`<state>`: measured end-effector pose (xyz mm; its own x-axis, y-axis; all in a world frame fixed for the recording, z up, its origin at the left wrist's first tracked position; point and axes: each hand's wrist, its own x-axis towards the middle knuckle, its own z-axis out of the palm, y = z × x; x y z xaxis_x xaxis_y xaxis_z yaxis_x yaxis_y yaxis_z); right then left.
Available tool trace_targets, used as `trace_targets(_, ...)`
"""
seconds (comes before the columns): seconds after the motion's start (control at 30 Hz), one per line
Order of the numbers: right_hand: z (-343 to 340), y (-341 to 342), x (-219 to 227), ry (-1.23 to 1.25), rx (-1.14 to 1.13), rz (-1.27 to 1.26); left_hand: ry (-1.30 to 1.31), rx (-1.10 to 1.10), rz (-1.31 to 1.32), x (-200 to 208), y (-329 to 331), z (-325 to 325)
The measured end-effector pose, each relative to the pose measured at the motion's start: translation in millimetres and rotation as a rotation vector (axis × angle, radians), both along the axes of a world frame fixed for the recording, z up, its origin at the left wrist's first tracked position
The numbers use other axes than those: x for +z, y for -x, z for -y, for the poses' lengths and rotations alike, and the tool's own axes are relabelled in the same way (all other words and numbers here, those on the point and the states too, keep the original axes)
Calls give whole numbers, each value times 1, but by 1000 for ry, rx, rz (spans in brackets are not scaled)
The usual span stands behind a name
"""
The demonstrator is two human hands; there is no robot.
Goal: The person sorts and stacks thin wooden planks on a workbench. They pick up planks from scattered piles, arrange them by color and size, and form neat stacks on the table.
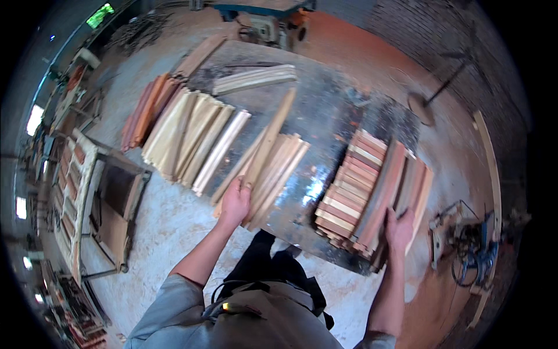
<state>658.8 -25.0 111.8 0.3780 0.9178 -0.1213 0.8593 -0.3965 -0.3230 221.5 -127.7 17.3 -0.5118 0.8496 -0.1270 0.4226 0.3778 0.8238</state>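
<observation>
My left hand is closed around the near end of a long wooden slat, tilted over a bundle of pale slats on the dark table. At the table's right side, my right hand grips a brown slat at the edge of a stack, thumb on one side and fingers on the other. Left of it a reddish curved slat lies over a pile of short crosswise wood pieces. The right fingertips are partly hidden.
More pale slats and reddish slats lie at the table's left, with a few strips at the far side. A wooden rack stands to the left, a machine beyond the table, and a blue-wheeled tool to the right.
</observation>
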Motion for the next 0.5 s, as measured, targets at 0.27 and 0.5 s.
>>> trace_targets(0.27,1,-1,-21,-181,52,41,-9,300,-779,-3,172,16)
trace_targets(0.5,-3,-1,-11,-57,-11,-20,-47,312,-1100,-76,256,18)
